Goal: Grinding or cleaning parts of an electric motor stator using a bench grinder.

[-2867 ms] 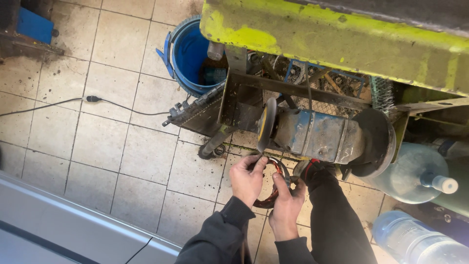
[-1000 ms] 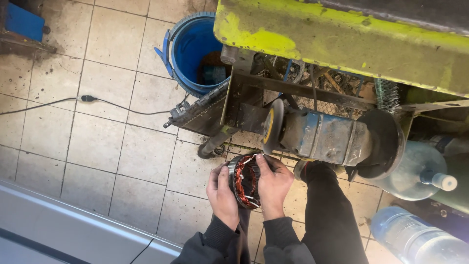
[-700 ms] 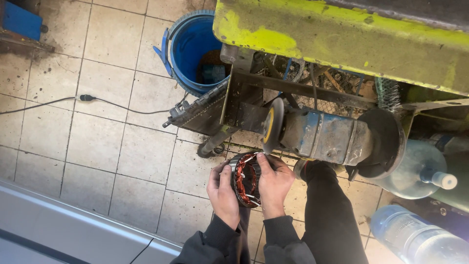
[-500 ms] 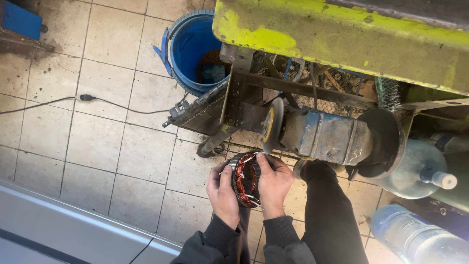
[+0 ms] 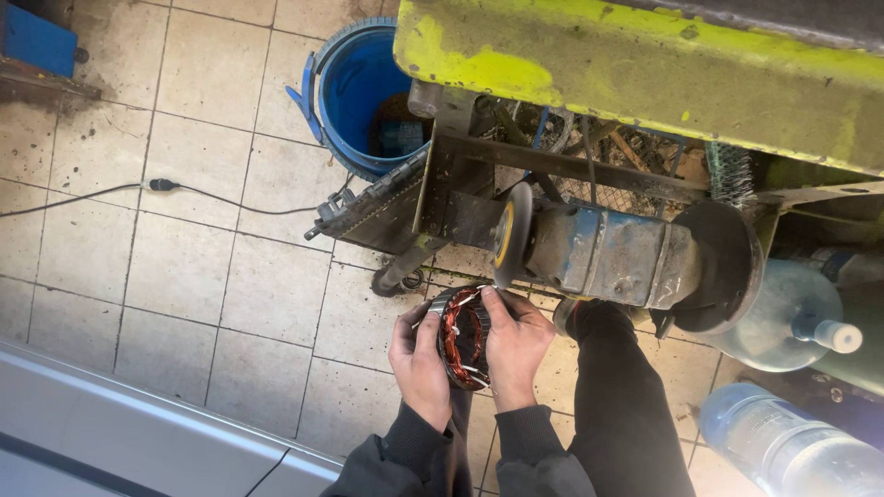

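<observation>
Below the grinder (image 5: 608,258), both hands (image 5: 465,354) closed around a copper-wound stator (image 5: 462,336).

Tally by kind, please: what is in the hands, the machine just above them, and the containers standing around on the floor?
Round copper-wound motor stator, held between left hand and right hand: 1
Grey bench grinder with a wheel at each end: 1
Blue plastic bucket: 1
Large clear plastic water bottles: 2
Total: 5
</observation>
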